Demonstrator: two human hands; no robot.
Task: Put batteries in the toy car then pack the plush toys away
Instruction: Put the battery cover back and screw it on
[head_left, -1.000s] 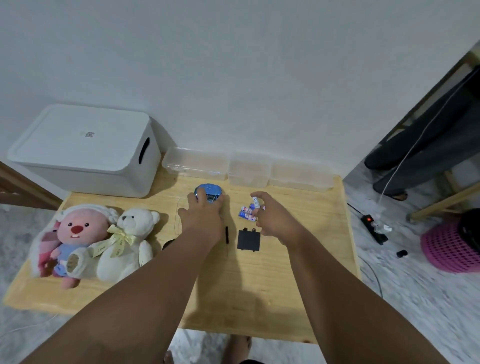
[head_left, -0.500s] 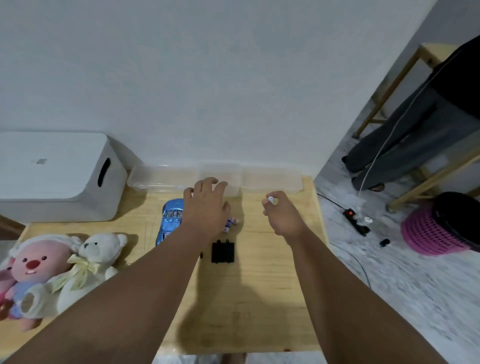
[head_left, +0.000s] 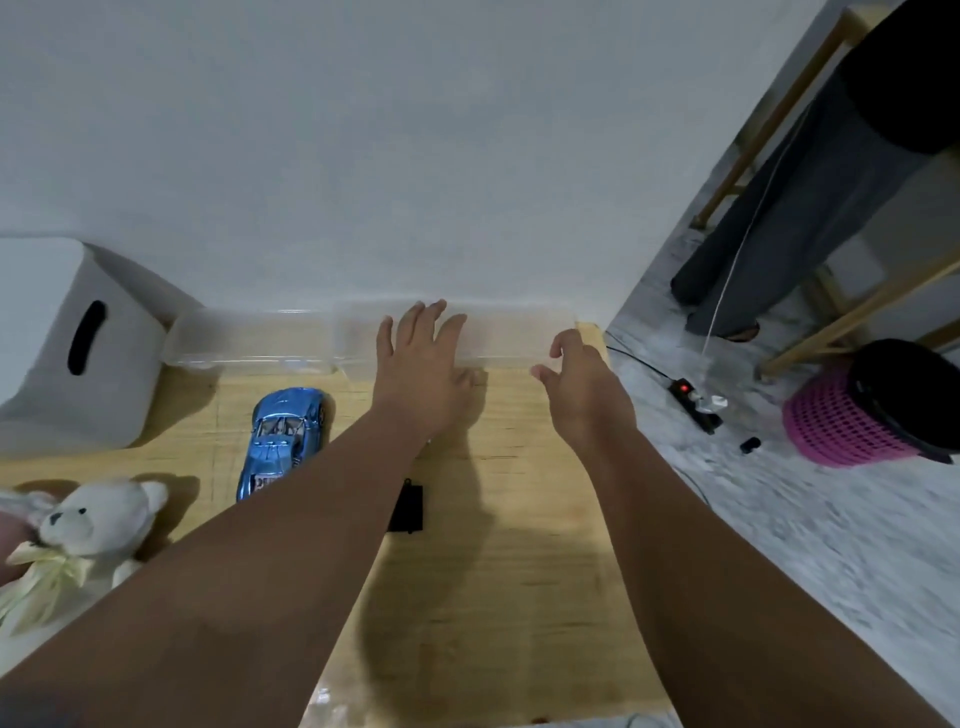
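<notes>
Blue and glossy, the metal toy car (head_left: 283, 441) is sitting upright on its wheels on the pale wooden bench (head_left: 519, 597), left of centre, with its nose pointing toward the wall. A flat black rectangular battery cover (head_left: 409, 506) is lying just right of the car, partly hidden under the left forearm. The left hand (head_left: 423, 364) is hovering over the far edge of the bench with its fingers straight and spread, in front of the row of clear plastic boxes (head_left: 249, 338) lining the wall. The right hand (head_left: 584, 382) is hanging near the bench's far right corner, its fingers loosely bent and the thumb held apart from them; its palm is facing away from the camera. A cream plush teddy bear with a pale yellow bow (head_left: 88, 530) is lying at the left edge of the bench, well apart from both hands. A white lidded storage box with a slot handle (head_left: 67, 358) is standing behind the bear. On the floor to the right, a pink mesh basket (head_left: 841, 431) is sitting near a black power strip (head_left: 693, 402).
</notes>
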